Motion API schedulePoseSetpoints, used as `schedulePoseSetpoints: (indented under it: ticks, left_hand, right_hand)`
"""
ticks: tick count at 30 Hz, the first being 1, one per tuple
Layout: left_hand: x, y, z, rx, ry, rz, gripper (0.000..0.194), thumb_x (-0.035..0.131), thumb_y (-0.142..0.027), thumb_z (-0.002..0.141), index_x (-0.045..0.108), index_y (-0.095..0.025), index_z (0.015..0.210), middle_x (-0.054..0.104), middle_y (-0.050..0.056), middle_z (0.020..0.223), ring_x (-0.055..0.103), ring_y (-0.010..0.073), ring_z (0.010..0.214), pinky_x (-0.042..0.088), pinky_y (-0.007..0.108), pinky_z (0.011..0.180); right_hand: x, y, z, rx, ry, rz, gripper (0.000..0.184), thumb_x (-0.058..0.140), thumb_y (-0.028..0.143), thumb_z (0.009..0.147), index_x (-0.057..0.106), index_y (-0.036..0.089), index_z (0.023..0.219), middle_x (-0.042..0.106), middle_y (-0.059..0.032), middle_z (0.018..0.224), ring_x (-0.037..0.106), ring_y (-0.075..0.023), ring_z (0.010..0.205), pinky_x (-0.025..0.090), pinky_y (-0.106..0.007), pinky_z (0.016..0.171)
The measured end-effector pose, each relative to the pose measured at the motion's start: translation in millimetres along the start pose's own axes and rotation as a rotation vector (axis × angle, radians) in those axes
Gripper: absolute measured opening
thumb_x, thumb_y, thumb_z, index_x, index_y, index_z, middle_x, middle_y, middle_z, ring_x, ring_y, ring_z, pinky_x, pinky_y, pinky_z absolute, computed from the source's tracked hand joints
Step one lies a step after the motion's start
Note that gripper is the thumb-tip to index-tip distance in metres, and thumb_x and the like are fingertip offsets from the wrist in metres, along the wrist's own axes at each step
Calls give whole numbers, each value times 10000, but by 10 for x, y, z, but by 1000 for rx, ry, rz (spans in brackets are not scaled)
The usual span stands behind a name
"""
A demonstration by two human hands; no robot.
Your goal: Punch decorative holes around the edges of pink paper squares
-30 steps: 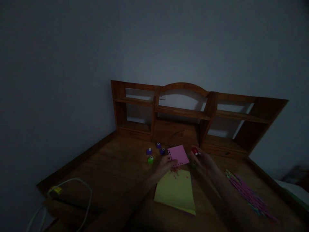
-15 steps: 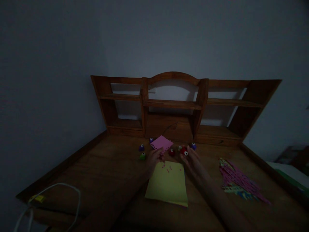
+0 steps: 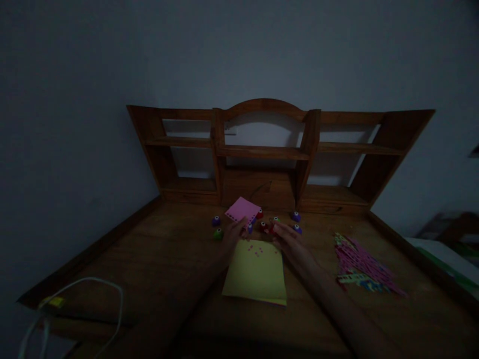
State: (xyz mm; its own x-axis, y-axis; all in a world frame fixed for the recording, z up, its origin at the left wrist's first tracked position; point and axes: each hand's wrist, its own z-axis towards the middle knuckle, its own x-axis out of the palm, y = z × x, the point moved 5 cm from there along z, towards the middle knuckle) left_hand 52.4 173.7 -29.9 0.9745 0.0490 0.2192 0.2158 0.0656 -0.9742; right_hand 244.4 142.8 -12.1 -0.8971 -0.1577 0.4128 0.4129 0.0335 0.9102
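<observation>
My left hand (image 3: 234, 234) is closed on the near corner of a square pink paper (image 3: 242, 209), which has small holes punched along its edges. My right hand (image 3: 288, 237) is closed around a small red craft punch (image 3: 273, 229), partly hidden by the fingers. Below both hands lies a stack of yellow paper (image 3: 256, 276), with several pink punched-out bits (image 3: 256, 251) near its top edge. A second red punch (image 3: 263, 227) stands on the desk between the hands. Just left of the pink paper are a purple punch (image 3: 216, 221) and a green punch (image 3: 218, 234).
Two purple punches (image 3: 296, 216) stand beyond my right hand. A pile of pink, yellow and blue punched paper strips (image 3: 364, 264) lies on the right. A wooden shelf unit (image 3: 262, 152) backs the desk. A white cable (image 3: 120, 304) loops at the left front edge.
The pink paper, in my left hand, has turned and moved left away from the yellow stack. My right hand has brought the red punch lower and leftward. The view has shifted too.
</observation>
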Motion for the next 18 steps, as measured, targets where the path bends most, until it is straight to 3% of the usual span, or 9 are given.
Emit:
schedulePoseSetpoints:
  ticks: [4,8,11,15,18]
  left_hand:
    - [88,-82,-71,37,84,92,472,602,-554,762,518,-155,524,492,-7,472,462,100,444,346,222,465]
    - [171,-189,-175,88,128,129,378,639,-501,753,610,-136,656,555,14,551,496,112,475,375,224,458]
    - [236,-238,-227,130,176,109,318,654,-450,755,646,-132,750,602,33,630,504,117,488,394,235,456]
    - [288,-230,-245,159,242,170,274,661,-399,761,667,-128,728,643,62,658,492,115,482,379,234,463]
    - [303,-202,-240,150,304,184,265,665,-392,760,684,-127,763,664,74,698,496,117,493,380,230,468]
  right_hand:
    - [26,-23,1,27,13,79,314,785,264,688,707,190,984,709,-70,1055,642,-205,1021,504,-313,915]
    - [43,-49,9,46,12,147,264,822,215,632,718,182,873,729,-60,979,665,-202,967,479,-337,973]
    - [49,-37,-8,52,17,127,257,807,233,657,714,184,891,726,-62,993,665,-197,960,501,-316,926]
    - [-5,-19,-13,53,-6,4,238,755,327,721,714,195,915,730,-54,950,675,-168,845,528,-265,753]
    - [-72,-8,10,14,-56,-29,266,751,358,718,710,219,941,726,-42,969,667,-174,864,516,-259,709]
